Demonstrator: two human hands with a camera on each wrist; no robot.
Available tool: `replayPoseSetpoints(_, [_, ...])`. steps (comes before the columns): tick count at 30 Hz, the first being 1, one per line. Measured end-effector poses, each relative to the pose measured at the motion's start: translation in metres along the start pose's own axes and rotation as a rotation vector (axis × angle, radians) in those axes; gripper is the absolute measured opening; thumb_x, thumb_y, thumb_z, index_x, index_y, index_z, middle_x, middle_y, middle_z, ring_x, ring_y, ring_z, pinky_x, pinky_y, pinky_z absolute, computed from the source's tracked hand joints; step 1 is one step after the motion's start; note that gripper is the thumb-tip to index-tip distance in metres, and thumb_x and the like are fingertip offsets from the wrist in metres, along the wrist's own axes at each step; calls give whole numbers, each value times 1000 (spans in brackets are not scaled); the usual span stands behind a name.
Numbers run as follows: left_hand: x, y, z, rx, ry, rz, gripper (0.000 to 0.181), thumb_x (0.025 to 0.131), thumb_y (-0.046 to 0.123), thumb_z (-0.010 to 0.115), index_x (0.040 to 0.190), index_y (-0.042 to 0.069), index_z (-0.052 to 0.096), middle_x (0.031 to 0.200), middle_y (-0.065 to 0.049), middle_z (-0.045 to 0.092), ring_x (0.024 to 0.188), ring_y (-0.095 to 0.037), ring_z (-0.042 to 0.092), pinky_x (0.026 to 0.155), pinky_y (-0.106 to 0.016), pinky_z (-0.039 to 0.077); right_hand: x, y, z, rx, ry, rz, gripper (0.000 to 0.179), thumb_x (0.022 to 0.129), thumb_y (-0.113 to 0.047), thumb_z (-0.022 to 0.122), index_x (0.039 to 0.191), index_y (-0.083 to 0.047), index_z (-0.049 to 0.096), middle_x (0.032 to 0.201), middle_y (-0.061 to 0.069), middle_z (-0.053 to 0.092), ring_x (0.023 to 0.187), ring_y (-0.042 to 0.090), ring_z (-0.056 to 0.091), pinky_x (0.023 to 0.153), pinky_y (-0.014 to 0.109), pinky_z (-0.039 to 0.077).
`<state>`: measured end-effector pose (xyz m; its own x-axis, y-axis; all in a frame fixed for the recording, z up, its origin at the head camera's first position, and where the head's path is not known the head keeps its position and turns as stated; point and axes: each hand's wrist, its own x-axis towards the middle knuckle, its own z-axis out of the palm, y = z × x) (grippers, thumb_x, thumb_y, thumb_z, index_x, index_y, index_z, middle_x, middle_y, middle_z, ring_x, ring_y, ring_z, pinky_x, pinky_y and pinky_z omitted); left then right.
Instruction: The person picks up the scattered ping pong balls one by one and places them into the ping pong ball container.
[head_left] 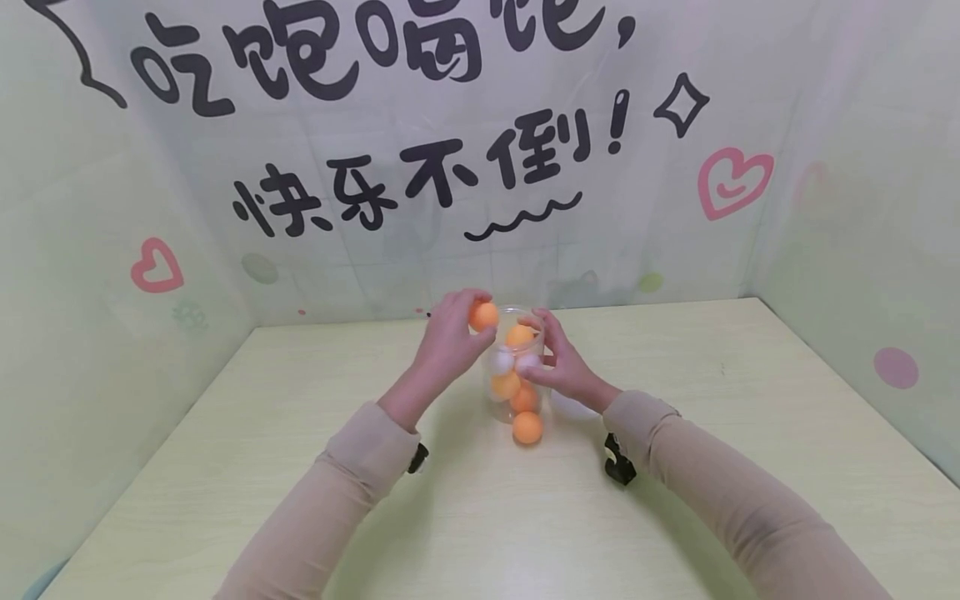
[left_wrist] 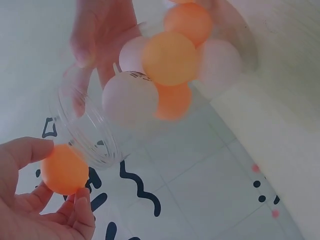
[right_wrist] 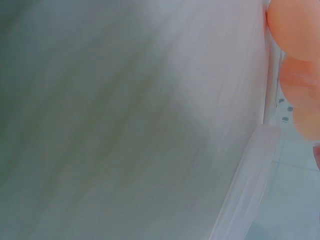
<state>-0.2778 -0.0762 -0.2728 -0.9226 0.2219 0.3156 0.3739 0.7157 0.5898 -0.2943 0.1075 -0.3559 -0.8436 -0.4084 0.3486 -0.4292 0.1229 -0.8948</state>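
Note:
A clear jar (head_left: 495,408) stands on the table with several orange and white ping-pong balls inside. My left hand (head_left: 450,333) pinches an orange ping-pong ball (head_left: 483,316) between thumb and fingers, close to the left of the jar's rim (left_wrist: 107,150). From the right, my right hand (head_left: 566,367) grips the jar, thumb across the front and fingers near the rim. Another orange ball (head_left: 527,427) is at the front foot of the jar. Only orange balls (right_wrist: 300,80) at the right edge show in the right wrist view, most of the hand being out of frame.
The pale wooden table (head_left: 262,467) ends at a back curtain (head_left: 375,275) printed with black characters and pink hearts. Similar sheets hang on both sides. Black devices (head_left: 619,460) sit under the beige sleeves (head_left: 720,475) at the wrists.

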Motion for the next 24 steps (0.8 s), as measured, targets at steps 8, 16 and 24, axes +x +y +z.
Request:
replayPoseSetpoints(8, [0,4,2,45,-35,16,39,83,13,60,121,6,55,124,-13,53,116,-28,44,98,-44,36,0,1,1,8,-5,-11,75,82,3,58,139,-5,11,145,22,24,128,38,30,97,55,35])
replayPoseSetpoints(16, [-4,4,1,36,-44,5,39,84,15,59,122,8,54,125,-11,51,117,-26,44,99,-43,37,4,20,-1,-11,10,-47,73,82,0,60,139,-9,14,144,17,28,127,35,32,96,55,36])
replayPoseSetpoints(24, [-19,1,3,10,7,67,32,82,12,59,114,5,59,114,-11,53,106,-25,47,91,-40,42,3,13,-1,8,1,-42,72,82,3,59,138,-8,15,144,18,27,128,36,31,97,55,34])
